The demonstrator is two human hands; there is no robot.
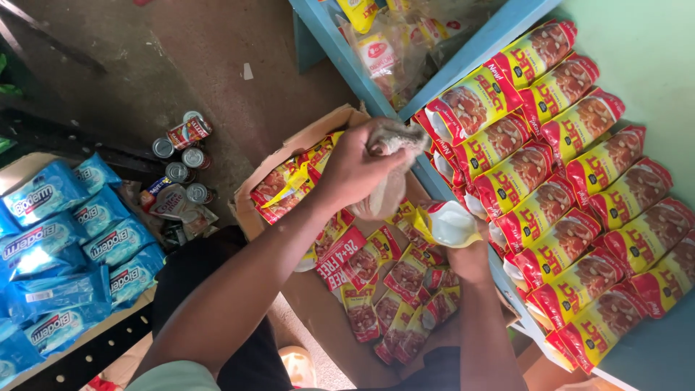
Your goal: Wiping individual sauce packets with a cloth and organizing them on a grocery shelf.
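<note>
A blue shelf (655,355) carried rows of red-and-yellow packets (557,195) lying flat, reaching from its far corner to its near edge. Just beside its left edge stood an open cardboard box (318,134) holding more loose packets (some overlapping). Over the box's far side the left hand (355,170) was closed tightly around a crumpled grey cloth (391,163). At the shelf's left edge the right hand (470,257) pinched one packet (449,221), white underside up.
</note>
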